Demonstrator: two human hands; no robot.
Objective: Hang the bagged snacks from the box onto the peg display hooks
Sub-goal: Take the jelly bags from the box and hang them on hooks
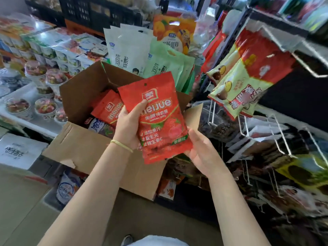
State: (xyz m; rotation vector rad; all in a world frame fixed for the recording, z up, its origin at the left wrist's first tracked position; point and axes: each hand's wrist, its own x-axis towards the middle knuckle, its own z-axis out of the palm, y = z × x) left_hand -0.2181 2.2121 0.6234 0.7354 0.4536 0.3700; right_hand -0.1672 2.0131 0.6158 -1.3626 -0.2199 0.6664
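Shop aisle, box of red bags, one bag gripped by left hand (right hand cradling)

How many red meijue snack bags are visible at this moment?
2: one red meijue bag held by the left hand and right hand; another in the cardboard box. More may be hidden.
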